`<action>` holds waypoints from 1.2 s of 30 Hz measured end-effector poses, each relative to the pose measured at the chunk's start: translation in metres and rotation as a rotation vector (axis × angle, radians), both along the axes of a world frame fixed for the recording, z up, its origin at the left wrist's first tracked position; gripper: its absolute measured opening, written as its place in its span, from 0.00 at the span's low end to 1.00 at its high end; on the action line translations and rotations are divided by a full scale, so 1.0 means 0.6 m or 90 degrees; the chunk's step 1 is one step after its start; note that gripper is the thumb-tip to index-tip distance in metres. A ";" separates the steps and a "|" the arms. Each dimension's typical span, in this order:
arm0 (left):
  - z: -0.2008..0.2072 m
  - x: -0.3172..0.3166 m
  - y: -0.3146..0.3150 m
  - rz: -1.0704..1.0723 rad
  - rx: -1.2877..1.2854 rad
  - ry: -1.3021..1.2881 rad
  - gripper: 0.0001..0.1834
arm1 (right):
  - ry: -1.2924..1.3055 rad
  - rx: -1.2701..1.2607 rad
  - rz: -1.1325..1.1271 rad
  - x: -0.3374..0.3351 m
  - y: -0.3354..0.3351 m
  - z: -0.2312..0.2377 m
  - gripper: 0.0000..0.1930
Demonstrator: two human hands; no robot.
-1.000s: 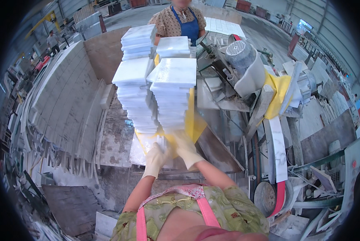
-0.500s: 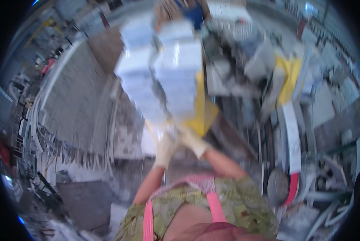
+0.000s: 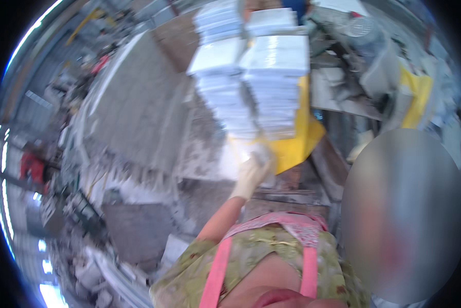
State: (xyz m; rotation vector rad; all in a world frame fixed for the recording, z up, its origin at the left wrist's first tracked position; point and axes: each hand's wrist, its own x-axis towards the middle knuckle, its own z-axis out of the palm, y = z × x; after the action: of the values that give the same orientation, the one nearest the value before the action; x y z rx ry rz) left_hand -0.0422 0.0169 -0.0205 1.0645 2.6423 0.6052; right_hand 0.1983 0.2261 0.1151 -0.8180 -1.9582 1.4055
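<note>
My left hand (image 3: 252,172), in a cream glove, is at the near foot of two tall stacks of thin white sheets or slabs (image 3: 275,54). Its fingers look closed round something greyish white, too blurred to name. A yellow sheet (image 3: 299,146) sticks out beside and below the stacks, just right of that hand. Off to the right, a cream glove (image 3: 361,145) that looks like my right hand shows beside a large blurred oval. Its fingers cannot be made out, and the oval hides the arm behind it.
A long leaning row of grey panels (image 3: 138,97) stands to the left. A flat dark board (image 3: 135,231) lies low at the left. Beyond the stacks is part of a person in blue (image 3: 294,6). Clutter and another yellow piece (image 3: 415,97) are at the right.
Both hands were together at the foot of the stacks; the right one has gone away to the right, while the left stays. The view has swung, so the stacks appear further right.
</note>
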 end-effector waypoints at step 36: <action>0.053 0.005 0.012 0.010 -0.042 -0.045 0.37 | -0.787 0.317 -0.491 0.714 -0.146 -0.274 0.41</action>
State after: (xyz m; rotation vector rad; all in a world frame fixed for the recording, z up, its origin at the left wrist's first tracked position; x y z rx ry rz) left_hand -0.0391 0.0239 0.0113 0.9861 2.5930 0.5435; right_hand 0.6268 0.1386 -0.0494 -2.1450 -2.1395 -0.1834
